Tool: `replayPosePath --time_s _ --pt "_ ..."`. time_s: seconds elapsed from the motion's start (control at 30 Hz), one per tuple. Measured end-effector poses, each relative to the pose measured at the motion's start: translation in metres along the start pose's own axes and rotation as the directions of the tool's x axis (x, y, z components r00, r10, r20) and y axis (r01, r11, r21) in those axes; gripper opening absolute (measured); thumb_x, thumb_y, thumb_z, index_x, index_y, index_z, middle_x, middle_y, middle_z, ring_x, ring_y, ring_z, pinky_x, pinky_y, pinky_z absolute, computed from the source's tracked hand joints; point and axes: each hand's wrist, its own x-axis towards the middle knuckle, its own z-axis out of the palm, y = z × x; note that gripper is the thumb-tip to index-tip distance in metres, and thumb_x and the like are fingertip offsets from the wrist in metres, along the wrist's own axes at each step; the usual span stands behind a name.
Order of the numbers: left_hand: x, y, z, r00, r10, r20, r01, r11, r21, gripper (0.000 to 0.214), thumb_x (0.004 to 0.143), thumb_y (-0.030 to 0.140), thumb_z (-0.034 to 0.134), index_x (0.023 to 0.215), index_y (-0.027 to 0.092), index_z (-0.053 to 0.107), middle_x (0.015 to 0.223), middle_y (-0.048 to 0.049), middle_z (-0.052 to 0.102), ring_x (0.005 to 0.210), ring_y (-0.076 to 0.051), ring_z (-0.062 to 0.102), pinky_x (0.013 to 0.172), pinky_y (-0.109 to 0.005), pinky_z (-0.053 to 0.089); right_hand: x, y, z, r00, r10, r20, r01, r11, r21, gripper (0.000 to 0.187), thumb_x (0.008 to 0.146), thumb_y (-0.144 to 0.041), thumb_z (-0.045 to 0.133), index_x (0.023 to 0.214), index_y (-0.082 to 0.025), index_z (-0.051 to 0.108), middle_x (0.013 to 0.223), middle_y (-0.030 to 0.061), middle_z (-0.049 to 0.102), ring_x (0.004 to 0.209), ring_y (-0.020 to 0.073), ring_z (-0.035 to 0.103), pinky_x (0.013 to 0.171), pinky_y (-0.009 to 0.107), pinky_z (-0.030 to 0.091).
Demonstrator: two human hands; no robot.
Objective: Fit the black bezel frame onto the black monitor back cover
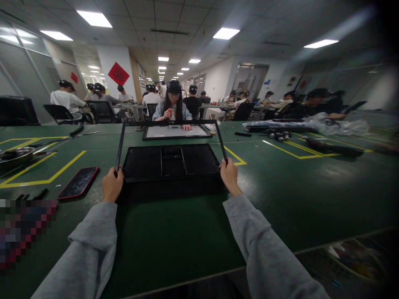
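Note:
A thin black monitor bezel [220,140] is held raised and tilted in front of me, its long top bar at the far side. My left hand [112,185] is closed around the lower end of its left side. On the opposite side bar, my right hand [230,176] grips at about the same height. Seen through the frame, a shallow black rectangular housing [141,162] with a divided middle section lies on the green table [174,245]. Whether the bezel touches the housing along the near edge, I cannot tell.
Across the table a person [183,112] holds an orange-tipped tool over a grey panel [160,132]. At left are a red-edged phone [78,182] and a metal bowl [17,157]. Plastic-wrapped parts [280,126] and a dark tool [333,147] lie at right.

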Motion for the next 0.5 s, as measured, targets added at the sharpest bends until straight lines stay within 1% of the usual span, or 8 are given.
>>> replayPosePath --time_s 0.1,0.2,0.3,0.4,0.43,0.5 --pt "0.003 0.001 -0.003 1.000 0.010 0.026 -0.008 0.999 -0.054 0.043 0.085 0.040 0.046 0.119 0.019 0.062 0.083 -0.0069 0.069 0.086 -0.024 0.063 0.081 -0.035 0.045 0.000 0.000 -0.001 1.000 -0.008 0.006 0.008 1.000 -0.007 0.039 0.094 -0.046 0.030 0.097 -0.019 0.057 0.076 0.0069 0.066 0.075 0.0235 0.060 0.073 0.033 0.040" --pt "0.007 0.002 -0.008 0.999 0.000 0.047 0.007 0.987 -0.158 0.046 0.083 0.045 0.048 0.114 0.014 0.062 0.079 -0.0060 0.067 0.077 -0.020 0.062 0.074 -0.031 0.047 0.000 -0.001 -0.002 0.999 -0.039 0.025 0.040 0.998 -0.044 0.038 0.094 -0.044 0.029 0.097 -0.019 0.058 0.077 0.0080 0.066 0.076 0.0240 0.061 0.073 0.033 0.040" --pt "0.011 -0.002 -0.013 0.999 -0.042 -0.011 0.038 0.974 -0.224 0.047 0.082 0.047 0.047 0.109 0.011 0.062 0.074 -0.0048 0.065 0.068 -0.017 0.059 0.067 -0.029 0.048 -0.002 -0.002 0.000 0.993 -0.092 0.068 0.097 0.993 -0.073 0.035 0.094 -0.042 0.032 0.099 -0.019 0.058 0.079 0.0087 0.067 0.077 0.0245 0.061 0.072 0.033 0.041" --pt "0.016 -0.010 -0.019 0.996 -0.058 -0.064 0.042 0.972 -0.229 0.045 0.083 0.047 0.045 0.106 0.013 0.063 0.069 -0.0024 0.062 0.062 -0.015 0.056 0.063 -0.027 0.047 -0.003 -0.004 0.003 0.985 -0.126 0.115 0.138 0.985 -0.106 0.034 0.092 -0.044 0.038 0.099 -0.019 0.059 0.080 0.0092 0.068 0.077 0.0248 0.062 0.071 0.033 0.042" --pt "0.017 -0.013 -0.020 0.997 -0.053 -0.058 0.039 0.974 -0.222 0.044 0.083 0.047 0.044 0.103 0.014 0.064 0.068 -0.0018 0.062 0.060 -0.014 0.055 0.061 -0.026 0.046 -0.003 -0.004 0.004 0.984 -0.128 0.124 0.143 0.982 -0.120 0.033 0.091 -0.045 0.040 0.098 -0.019 0.060 0.081 0.0094 0.068 0.077 0.0249 0.062 0.071 0.033 0.042" --pt "0.017 -0.016 -0.021 0.999 -0.030 -0.010 0.028 0.981 -0.193 0.041 0.083 0.047 0.044 0.097 0.015 0.065 0.065 -0.0014 0.061 0.057 -0.014 0.053 0.059 -0.026 0.046 -0.002 -0.003 0.003 0.984 -0.125 0.129 0.142 0.980 -0.137 0.033 0.091 -0.045 0.041 0.098 -0.019 0.061 0.083 0.0097 0.068 0.078 0.0250 0.063 0.070 0.033 0.042"
